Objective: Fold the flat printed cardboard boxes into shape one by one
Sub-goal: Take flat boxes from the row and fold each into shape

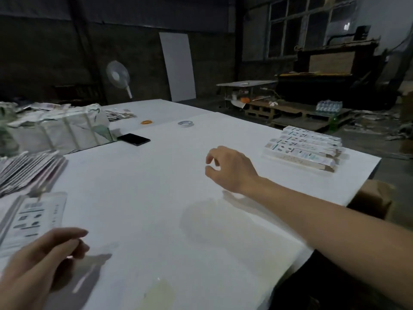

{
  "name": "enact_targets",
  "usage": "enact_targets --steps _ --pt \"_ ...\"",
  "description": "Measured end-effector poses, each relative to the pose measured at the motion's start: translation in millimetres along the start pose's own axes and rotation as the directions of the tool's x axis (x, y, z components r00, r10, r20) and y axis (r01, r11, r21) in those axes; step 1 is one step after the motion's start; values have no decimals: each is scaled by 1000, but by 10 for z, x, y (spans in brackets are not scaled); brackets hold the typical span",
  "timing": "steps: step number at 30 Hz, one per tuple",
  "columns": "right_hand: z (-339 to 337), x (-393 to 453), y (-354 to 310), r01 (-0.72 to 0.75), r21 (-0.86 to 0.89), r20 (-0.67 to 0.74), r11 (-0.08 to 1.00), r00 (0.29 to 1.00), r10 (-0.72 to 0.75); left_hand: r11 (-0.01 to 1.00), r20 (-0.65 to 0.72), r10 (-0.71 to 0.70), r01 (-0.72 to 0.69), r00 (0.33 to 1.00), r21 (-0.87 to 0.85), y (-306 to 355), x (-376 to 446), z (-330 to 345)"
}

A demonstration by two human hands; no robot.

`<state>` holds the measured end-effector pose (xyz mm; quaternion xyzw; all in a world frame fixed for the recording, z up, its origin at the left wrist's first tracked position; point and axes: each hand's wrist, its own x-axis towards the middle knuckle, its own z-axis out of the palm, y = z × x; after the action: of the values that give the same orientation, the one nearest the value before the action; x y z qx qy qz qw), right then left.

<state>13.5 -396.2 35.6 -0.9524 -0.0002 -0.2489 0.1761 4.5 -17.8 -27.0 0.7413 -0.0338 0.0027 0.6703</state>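
From the head camera, the person's right hand (230,168) hung above the bare middle of the white bench (156,186), its fingers (211,158) loosely curled and holding nothing. The left hand (42,262) sat low at the near left, fingers half bent and relaxed, also empty, just beside a flat printed box (33,222) lying at the bench's left edge. Behind that lay a fanned stack of flat boxes (29,168), with a strapped bundle (60,130) further back.

The folded boxes (304,146) lay in a neat row at the far right of the bench, well apart from both hands.

The flat blanks were probably light, thin card: stiff across a panel, but ready to bend along the scored creases and easy to crumple at the corners. A glossy print could make them slide on the smooth bench, so the sensible hold would seem to be a pinch at a long edge, lifting one off without dragging its neighbours.

A black phone (134,139) lay near the bundle, an orange ring (146,122) and a grey tape roll (185,123) further back. None stood between the hands and the blanks. Beyond the bench stood a fan (118,75), a leaning white board (177,66) and pallets (297,113) with clutter.
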Motion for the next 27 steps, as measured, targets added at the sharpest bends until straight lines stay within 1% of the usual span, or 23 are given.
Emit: enact_targets --steps 1,2,3,4,6,7,8,9,12,14,15,17,18,20,22,24,27 --pt "61 -19 -267 34 64 35 997 999 -36 1000 -12 14 -14 1000 27 -5 -35 1" --pt "130 -47 -519 53 132 72 990 995 -63 999 -34 36 -35 999 9 30 -70 17" --pt "212 -84 -752 58 207 111 977 990 -82 997 -70 74 -73 995 16 64 -97 52" --pt "308 -124 -966 50 281 152 958 984 -96 993 -74 113 -109 991 46 104 -146 82" --pt "508 -200 -1348 23 402 238 916 963 -128 964 -96 237 -221 967 151 171 -222 122" --pt "604 -219 -1521 16 442 268 897 952 -149 932 -110 308 -276 945 233 181 -231 128" --pt "694 -230 -1682 20 474 283 881 943 -174 888 -120 375 -319 919 333 178 -242 120" --pt "773 -240 -1830 32 500 278 865 941 -195 829 -100 436 -356 894 432 186 -257 99" --pt "989 -266 -2096 48 577 196 816 961 -195 631 -33 596 -442 803 638 204 -248 6" --pt "1129 -316 -2128 19 628 174 778 971 -164 477 -6 668 -422 744 771 195 -208 -96" --pt "1180 -349 -2114 10 643 174 766 972 -158 412 -3 681 -379 732 829 188 -188 -147" --pt "1242 -369 -2062 15 666 155 745 975 -158 317 -28 639 -230 768 920 188 -137 -232" --pt "1255 -364 -2043 21 675 145 738 976 -161 281 -49 578 -143 814 949 184 -123 -258" --pt "1265 -350 -2051 29 682 143 730 975 -172 237 -92 403 -7 911 971 134 -105 -315" --pt "1272 -345 -2054 15 699 148 715 975 -165 175 -105 246 62 964 983 60 -69 -335" --pt "1277 -347 -2053 0 714 152 700 976 -156 117 -115 164 96 980 988 31 -46 -343" --pt "1270 -337 -2033 -7 736 143 677 979 -146 99 -122 174 106 977 989 93 -31 -359"
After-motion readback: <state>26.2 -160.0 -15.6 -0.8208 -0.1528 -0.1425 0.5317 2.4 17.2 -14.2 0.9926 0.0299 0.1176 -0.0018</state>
